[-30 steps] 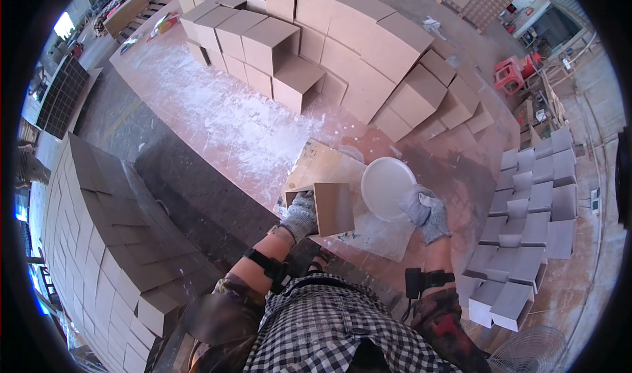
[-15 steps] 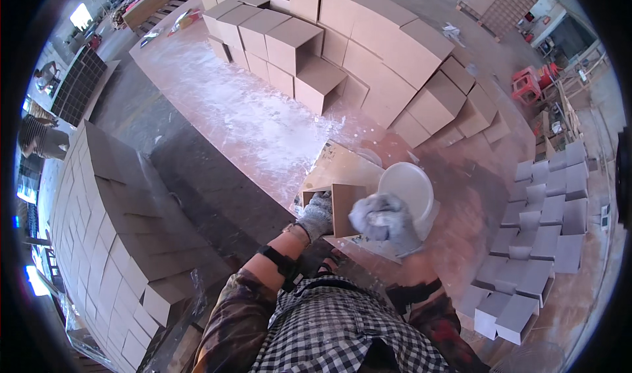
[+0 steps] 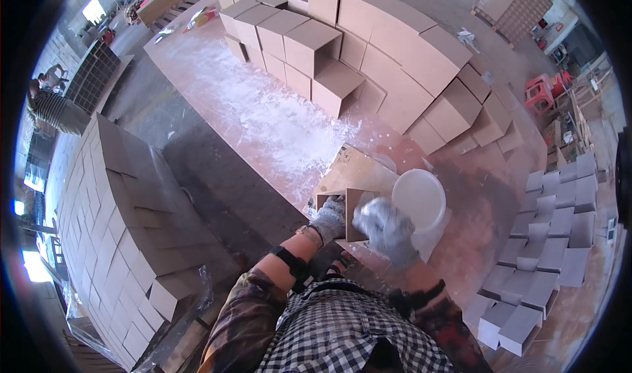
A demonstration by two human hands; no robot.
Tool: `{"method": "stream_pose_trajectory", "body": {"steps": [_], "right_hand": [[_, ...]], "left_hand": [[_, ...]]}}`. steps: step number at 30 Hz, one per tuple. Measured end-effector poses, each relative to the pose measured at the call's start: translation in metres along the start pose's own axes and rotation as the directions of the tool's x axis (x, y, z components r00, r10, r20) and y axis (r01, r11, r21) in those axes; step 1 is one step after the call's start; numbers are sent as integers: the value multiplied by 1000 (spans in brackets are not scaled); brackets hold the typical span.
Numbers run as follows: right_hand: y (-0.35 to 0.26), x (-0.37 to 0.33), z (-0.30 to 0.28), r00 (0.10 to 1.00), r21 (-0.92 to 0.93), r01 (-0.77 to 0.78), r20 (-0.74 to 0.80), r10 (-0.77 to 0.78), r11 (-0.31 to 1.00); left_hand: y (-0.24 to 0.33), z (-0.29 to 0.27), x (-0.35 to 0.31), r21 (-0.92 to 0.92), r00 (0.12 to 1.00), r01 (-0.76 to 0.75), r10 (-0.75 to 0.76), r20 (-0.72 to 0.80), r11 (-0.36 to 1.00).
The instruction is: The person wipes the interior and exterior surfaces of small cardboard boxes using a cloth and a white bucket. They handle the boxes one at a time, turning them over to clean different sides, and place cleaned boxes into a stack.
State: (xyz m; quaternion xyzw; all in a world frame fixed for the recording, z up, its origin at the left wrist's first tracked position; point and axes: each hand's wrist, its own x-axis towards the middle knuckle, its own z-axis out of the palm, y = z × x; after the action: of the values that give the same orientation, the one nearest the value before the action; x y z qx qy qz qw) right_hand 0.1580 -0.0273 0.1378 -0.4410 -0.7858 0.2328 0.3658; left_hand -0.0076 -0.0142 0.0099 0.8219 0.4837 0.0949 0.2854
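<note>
An open-ended brown box (image 3: 351,223) of thin board stands on its side on a stained work board (image 3: 361,170), in front of me. My left hand (image 3: 329,216), in a grey knit glove, reaches into its open side and grips it; the fingertips are partly hidden inside. Against the box's right-hand panel is my right hand (image 3: 388,228), gloved too and smeared by motion. Whether it holds anything does not show. Just beyond it sits a round white tub (image 3: 419,200) with a pale, smooth surface.
Stacked brown boxes (image 3: 388,57) line the reddish, white-smeared table (image 3: 263,123). A tall covered stack (image 3: 112,241) rises at my left. Grey-white boxes (image 3: 546,248) stand in rows at right, near red stools (image 3: 538,93). Two people (image 3: 56,106) are at far left.
The whole view has shifted slightly, so things sit further right. My right hand has come a little closer to the box's panel. My left hand keeps its grip.
</note>
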Motion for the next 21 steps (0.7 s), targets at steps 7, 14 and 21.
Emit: {"method": "stream_pose_trajectory", "body": {"steps": [7,14,21], "right_hand": [[-5,4,-2,992,-96,115,67,-109,989],[10,36,8,953,-663,242,27,-301,709],[-25,-21,-1,952,-265,305,84,-293,915]], "left_hand": [[12,-14,1,19,1000,7,-7,16,1000],[21,-23,20,160,965,32,-73,254,987],[5,-1,2,-141,994,106,-105,13,984]]}}
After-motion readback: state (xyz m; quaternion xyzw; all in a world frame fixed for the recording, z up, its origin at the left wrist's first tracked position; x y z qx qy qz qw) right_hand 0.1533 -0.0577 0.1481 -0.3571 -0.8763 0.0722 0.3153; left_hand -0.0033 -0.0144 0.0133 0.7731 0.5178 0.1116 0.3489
